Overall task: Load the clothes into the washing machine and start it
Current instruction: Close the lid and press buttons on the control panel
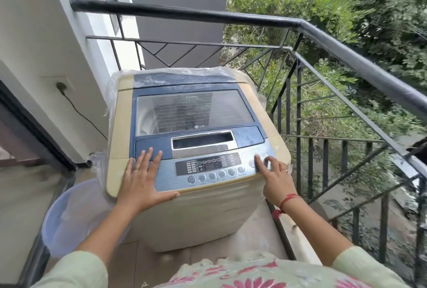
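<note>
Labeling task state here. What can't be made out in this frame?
- Drum, head view: reflections on the lid hide whether clothes are inside.
- Control panel labels and display, head view: too small, blurred.
- Button under the right hand, head view: fingertip covers it.
- Tub contents, head view: blurred, left arm crosses it.

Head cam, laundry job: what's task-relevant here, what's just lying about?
Job:
washer, lid shut
control panel
right hand, forefinger on the panel's right end
left hand, flat on the washer's top

Lying about:
tub on floor, left of washer
railing
wall plug, cord
</note>
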The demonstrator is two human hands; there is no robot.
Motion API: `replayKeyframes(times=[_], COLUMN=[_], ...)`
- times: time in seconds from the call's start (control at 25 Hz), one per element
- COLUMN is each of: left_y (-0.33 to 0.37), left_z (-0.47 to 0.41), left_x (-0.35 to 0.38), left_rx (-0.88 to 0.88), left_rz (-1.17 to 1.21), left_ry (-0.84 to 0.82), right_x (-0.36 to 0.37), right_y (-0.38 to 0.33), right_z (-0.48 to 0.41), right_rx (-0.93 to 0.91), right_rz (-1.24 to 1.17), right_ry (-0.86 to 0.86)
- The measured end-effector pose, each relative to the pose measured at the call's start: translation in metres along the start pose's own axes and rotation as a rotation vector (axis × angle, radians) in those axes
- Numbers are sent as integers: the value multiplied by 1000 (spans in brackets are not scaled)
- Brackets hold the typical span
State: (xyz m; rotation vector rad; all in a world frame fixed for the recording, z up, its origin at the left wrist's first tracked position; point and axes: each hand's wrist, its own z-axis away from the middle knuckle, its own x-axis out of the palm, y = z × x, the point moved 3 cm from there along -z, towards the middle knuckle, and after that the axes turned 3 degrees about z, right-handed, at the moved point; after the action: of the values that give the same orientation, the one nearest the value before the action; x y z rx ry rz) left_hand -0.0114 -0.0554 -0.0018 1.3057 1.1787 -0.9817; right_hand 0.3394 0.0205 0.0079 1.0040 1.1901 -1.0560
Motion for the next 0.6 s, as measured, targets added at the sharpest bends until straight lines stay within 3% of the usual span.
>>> replayKeyframes(times=[0.24,0.36,0.48,0.6], left_y=[-1,-1,0,1], left_z=[0,0,-2,-1], left_x=[0,2,2,2], left_rx=[7,4,-2,-14], left_rz=[-16,-29,-55,-62], left_ry=[4,7,6,-17], right_x=[0,-6,-5,1], right_y=[0,-11,-48,-98], right_z=[-2,15,37,50], right_rx=[18,100,-123,-389], right_rz=[-110,-293,-259,-166], right_ry=[-54,169,325,275])
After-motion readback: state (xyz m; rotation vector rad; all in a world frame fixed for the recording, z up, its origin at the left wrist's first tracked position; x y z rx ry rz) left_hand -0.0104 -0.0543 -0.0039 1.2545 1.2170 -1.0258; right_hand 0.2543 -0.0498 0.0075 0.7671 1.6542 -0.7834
